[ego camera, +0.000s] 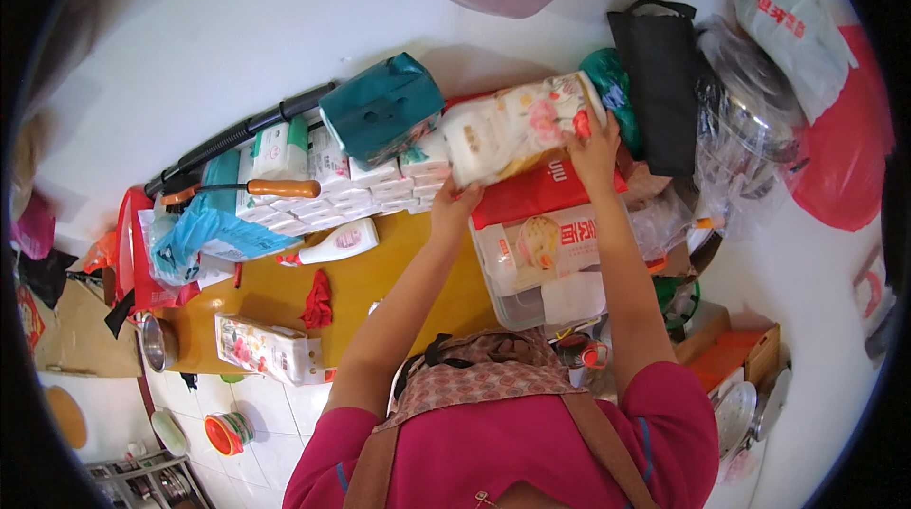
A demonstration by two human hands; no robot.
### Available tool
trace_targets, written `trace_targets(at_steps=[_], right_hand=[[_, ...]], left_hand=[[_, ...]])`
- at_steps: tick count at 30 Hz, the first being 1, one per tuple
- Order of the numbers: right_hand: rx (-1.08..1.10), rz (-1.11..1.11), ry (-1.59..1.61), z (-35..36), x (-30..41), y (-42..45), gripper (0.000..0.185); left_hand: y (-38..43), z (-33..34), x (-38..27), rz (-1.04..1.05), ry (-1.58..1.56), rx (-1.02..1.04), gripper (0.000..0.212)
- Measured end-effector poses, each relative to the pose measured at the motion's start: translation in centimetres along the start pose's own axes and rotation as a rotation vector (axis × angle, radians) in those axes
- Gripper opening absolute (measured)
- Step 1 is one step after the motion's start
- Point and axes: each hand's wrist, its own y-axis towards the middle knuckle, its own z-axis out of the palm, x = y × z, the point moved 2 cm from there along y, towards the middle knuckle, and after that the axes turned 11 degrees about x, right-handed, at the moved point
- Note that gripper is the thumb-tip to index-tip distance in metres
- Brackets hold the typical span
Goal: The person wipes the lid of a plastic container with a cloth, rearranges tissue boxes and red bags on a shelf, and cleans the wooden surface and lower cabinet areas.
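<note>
Both hands grip a long white floral tissue pack (pixel 523 126) at the back of the wooden table. My left hand (pixel 457 204) holds its lower left end and my right hand (pixel 594 153) its right end, fingers spread on the front. Beneath the pack lies a red plastic package (pixel 523 197), over a clear plastic storage box (pixel 519 311). Left of the pack, a teal tissue pack (pixel 384 110) rests on stacked white tissue packs (pixel 341 199). A white bottle with a red nozzle (pixel 341 242) lies in front of the stack. Another floral pack (pixel 267 351) is at the table's near left edge.
A crumpled red cloth (pixel 317 301) and a metal bowl (pixel 158 343) are on the table (pixel 398 274). A wooden-handled tool (pixel 283 188) lies across the stack. A black bag (pixel 653 89) and a plastic-wrapped metal pot (pixel 754 110) hang at right. A red-rimmed bucket (pixel 228 433) stands below.
</note>
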Motion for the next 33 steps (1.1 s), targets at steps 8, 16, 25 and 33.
trace_targets(at_steps=[8, 16, 25, 33], right_hand=[[0.098, 0.088, -0.225, 5.9, -1.4, 7.3, 0.063], [0.14, 0.044, -0.129, 6.2, -5.8, 7.0, 0.067], [0.156, -0.094, 0.452, 2.1, 6.4, -3.8, 0.031], [0.523, -0.26, 0.872, 6.8, 23.1, -11.6, 0.02]], left_hand=[[4.0, -0.9, -0.5, 0.026, -0.097, -0.028, 0.051], [-6.5, -6.7, -0.9, 0.079, 0.162, -0.196, 0.029], [-36.5, -32.2, 1.9, -0.599, 1.23, -1.773, 0.09], [-45.6, -39.5, 9.0, -0.025, -0.404, -1.274, 0.06]])
